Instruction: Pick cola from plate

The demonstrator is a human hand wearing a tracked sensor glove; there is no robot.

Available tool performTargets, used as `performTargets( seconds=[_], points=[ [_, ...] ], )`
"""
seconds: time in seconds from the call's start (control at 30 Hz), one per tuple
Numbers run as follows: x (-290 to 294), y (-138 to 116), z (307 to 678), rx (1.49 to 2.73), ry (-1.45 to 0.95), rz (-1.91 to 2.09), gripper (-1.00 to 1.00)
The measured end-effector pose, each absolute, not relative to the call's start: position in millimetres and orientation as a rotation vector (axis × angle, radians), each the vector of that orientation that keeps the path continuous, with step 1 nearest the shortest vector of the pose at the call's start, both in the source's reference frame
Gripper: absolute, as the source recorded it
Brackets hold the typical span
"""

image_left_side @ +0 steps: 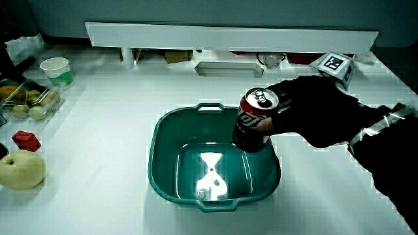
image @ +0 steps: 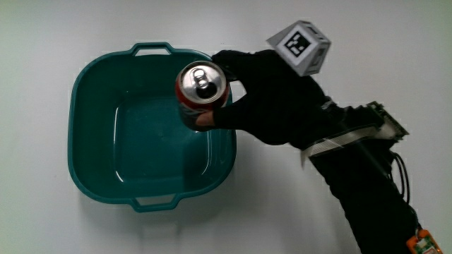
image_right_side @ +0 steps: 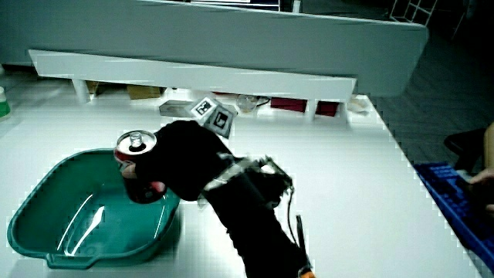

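Fingers (image: 224, 116) of gloved hand (image: 272, 99) wrapped around upright red cola can (image: 202, 92), over the rim of teal basin (image: 92, 162), patterned cube (image: 300, 46) on the glove's back.

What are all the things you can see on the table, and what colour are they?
Tub: 1, teal, on the white table, nothing lying inside it.
Can: 1, red with a silver top, upright over the tub's rim, gripped by the hand.
Cup: 1, pale with a green band, at the table's edge.
Pear: 1, pale yellow, nearer to the person than the cup.
Small block: 1, red, between the pear and the cup.
Hand: 1, black glove, patterned cube on its back, closed around the can.
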State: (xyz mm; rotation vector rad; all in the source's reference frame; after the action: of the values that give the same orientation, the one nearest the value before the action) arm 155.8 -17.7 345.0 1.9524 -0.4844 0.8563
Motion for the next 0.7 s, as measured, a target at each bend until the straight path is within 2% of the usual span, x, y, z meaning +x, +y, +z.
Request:
performTargets(
  seconds=[0.13,0.27,0.7],
  points=[
    [145,-26,351,1.932,-0.506,0.888,0.00],
    [132,-32,353,1.903,-0.381,0.790,0.00],
    [81,-56,381,1.872,-0.553,0.831,0.00]
  ],
)
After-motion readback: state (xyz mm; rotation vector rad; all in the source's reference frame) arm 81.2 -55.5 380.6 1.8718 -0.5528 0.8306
